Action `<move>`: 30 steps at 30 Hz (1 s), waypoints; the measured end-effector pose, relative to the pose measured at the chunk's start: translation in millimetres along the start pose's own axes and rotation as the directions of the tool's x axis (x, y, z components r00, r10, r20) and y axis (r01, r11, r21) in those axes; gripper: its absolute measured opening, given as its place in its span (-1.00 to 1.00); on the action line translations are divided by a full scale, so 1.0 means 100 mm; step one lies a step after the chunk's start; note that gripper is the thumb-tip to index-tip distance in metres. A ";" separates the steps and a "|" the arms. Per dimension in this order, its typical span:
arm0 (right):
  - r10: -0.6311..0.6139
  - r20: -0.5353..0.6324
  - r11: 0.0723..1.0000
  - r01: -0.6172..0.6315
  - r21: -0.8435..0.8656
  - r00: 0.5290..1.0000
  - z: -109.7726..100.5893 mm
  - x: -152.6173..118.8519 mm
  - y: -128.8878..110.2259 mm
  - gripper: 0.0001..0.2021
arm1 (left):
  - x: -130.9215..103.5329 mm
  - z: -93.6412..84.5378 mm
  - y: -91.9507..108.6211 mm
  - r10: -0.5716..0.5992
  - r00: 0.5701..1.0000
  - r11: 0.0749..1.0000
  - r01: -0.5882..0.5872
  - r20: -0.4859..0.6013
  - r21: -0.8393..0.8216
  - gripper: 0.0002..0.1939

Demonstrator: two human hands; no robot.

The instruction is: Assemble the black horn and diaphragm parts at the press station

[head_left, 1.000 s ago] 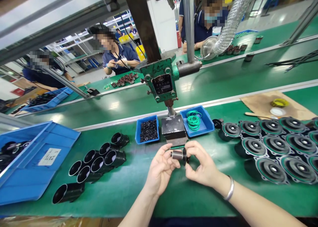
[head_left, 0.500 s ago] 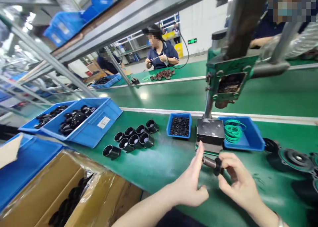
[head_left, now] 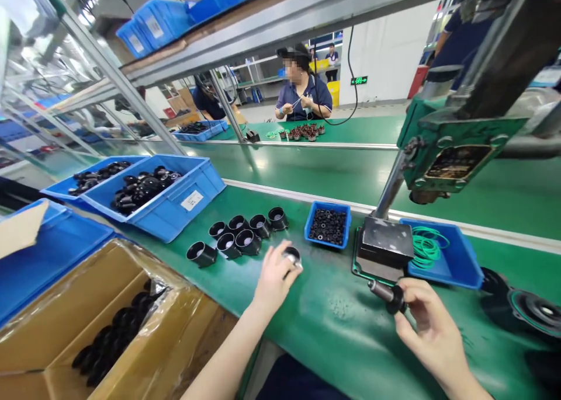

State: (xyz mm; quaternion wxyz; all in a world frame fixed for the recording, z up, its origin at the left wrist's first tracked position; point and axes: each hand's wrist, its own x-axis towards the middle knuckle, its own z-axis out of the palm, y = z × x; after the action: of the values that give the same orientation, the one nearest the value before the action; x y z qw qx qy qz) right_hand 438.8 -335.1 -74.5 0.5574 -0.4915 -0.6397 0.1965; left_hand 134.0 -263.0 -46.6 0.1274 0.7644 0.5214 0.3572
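My left hand [head_left: 276, 274] is closed around a black cup-shaped housing [head_left: 293, 254], whose open, light-rimmed mouth shows past the fingers. It is just right of a cluster of similar black housings [head_left: 248, 241] on the green bench. My right hand [head_left: 427, 318] pinches a black disc with a dark metal shaft [head_left: 388, 295] between thumb and fingers. The shaft points left, above the bench in front of the press base [head_left: 388, 240]. Behind the left hand sits a small blue bin of black rings [head_left: 328, 225].
The green press head [head_left: 460, 143] overhangs at right. A blue tray [head_left: 464, 260] holds green cord rings. Dark round housings [head_left: 537, 312] lie at far right. Blue crates [head_left: 175, 204] and a cardboard box [head_left: 175, 324] with black parts stand left. A co-worker [head_left: 304, 93] sits across the bench.
My left hand has left the shaft's tip, moved left and taken hold of one housing from the cluster's right end. My right hand keeps the shafted disc. The camera view has shifted.
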 end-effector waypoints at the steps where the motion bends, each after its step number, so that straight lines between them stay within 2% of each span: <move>1: 0.005 0.001 1.000 -0.005 0.000 1.000 0.00 0.00 0.00 -0.82 | -0.04 0.07 0.08 0.004 0.997 0.994 0.004 0.071 -0.105 -0.87; 3: 0.022 0.001 1.000 -0.022 0.009 1.000 -0.01 0.01 0.00 -0.81 | -0.11 0.22 0.23 -0.010 0.989 0.960 0.050 0.146 -0.277 -0.87; 7: 0.047 0.004 0.998 -0.047 0.035 0.999 -0.02 0.02 -0.04 -0.82 | -0.20 0.43 0.41 -0.112 0.989 0.864 0.145 0.097 -0.481 -0.45; 8: 0.045 0.008 0.998 -0.045 0.036 0.999 -0.02 0.03 -0.05 -0.82 | -0.20 0.46 0.43 -0.129 0.988 0.846 0.157 0.089 -0.510 -0.41; 13: 0.049 0.019 0.998 -0.050 0.043 0.999 -0.01 0.06 -0.09 -0.86 | -0.18 0.43 0.49 -0.097 0.986 0.778 0.158 0.133 -0.608 -0.60; 15: 0.053 0.028 0.997 -0.054 0.052 0.998 -0.01 0.06 -0.10 -0.86 | -0.17 0.41 0.50 -0.100 0.986 0.762 0.162 0.134 -0.627 -0.61; 20: 0.054 0.039 0.997 -0.056 0.057 0.998 -0.01 0.05 -0.09 -0.82 | -0.17 0.42 0.48 -0.110 0.988 0.810 0.151 0.107 -0.567 -0.53; 26: 0.052 0.055 0.997 -0.055 0.051 0.997 -0.01 0.05 -0.08 -0.79 | -0.13 0.37 0.45 -0.036 0.982 0.922 0.103 0.184 -0.373 -0.18; 28: 0.055 0.056 0.997 -0.059 0.057 0.997 -0.02 0.05 -0.09 -0.78 | -0.11 0.31 0.46 0.040 0.974 0.963 0.022 0.225 -0.269 -0.18; 30: 0.060 0.057 0.996 -0.064 0.066 0.997 -0.02 0.05 -0.09 -0.76 | -0.09 0.26 0.49 0.175 0.943 0.976 -0.128 0.284 -0.176 -0.26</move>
State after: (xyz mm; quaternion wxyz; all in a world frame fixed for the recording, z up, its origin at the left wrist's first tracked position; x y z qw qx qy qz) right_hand 437.4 -335.6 -63.9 0.5494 -0.4864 -0.6322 0.2487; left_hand 184.4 -286.9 -41.5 0.2356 0.8351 0.4065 0.2862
